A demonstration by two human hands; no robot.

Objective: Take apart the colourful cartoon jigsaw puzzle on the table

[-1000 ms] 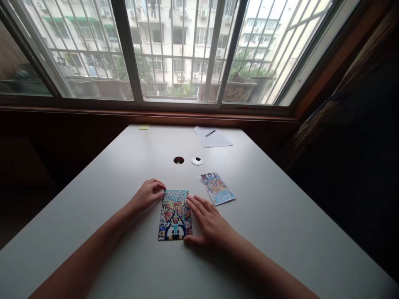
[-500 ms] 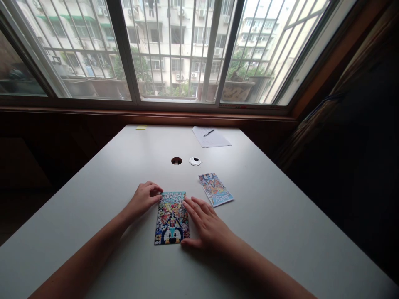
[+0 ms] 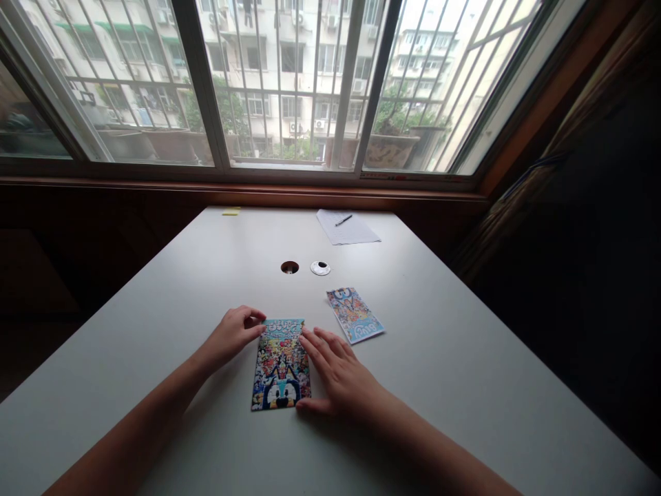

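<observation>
Left hand (image 3: 232, 333): fingers curled at the far-left corner of the cartoon pack (image 3: 281, 364); pinch or touch, cannot tell.
Cartoon pack: flat on the table (image 3: 155, 310), slid slightly nearer than a second ago.
Right hand (image 3: 338, 372): spread flat, pressing its right edge.
Second pack (image 3: 354, 315): beyond, untouched.

Bright window (image 3: 289, 83) backlight, dim corners, wide-angle distortion

The left hand (image 3: 233, 334) and right hand (image 3: 341, 375) slid the card (image 3: 280, 365) slightly nearer.
</observation>
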